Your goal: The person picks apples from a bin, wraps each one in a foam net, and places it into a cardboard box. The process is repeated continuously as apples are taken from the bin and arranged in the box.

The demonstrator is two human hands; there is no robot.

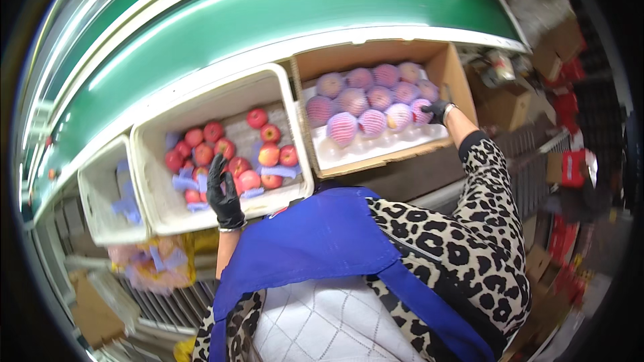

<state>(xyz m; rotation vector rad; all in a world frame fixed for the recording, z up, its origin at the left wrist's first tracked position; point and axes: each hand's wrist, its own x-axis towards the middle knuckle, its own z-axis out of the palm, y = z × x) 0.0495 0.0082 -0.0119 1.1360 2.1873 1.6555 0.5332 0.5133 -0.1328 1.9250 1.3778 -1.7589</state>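
My left hand point(225, 196), in a black glove, is held over the near side of a white plastic crate point(302, 161). Its fingers are apart and nothing shows between them. Loose red apples point(204, 153) and purple foam net sleeves point(276, 172) lie in that crate. In a black glove too, my right hand point(441, 110) grips an apple in a foam net point(420, 111) at the right end of a row. This row is inside a cardboard box point(463, 90), with several other netted apples point(352, 101) on a white moulded tray point(334, 157). Bare tray cups show along the near side.
A green conveyor belt point(312, 7) runs beyond the containers. Left of the apple crate stands a smaller white bin point(95, 201) with purple sleeves. Below it hangs a bag of foam sleeves point(156, 264). Cardboard boxes point(508, 103) stand at the right.
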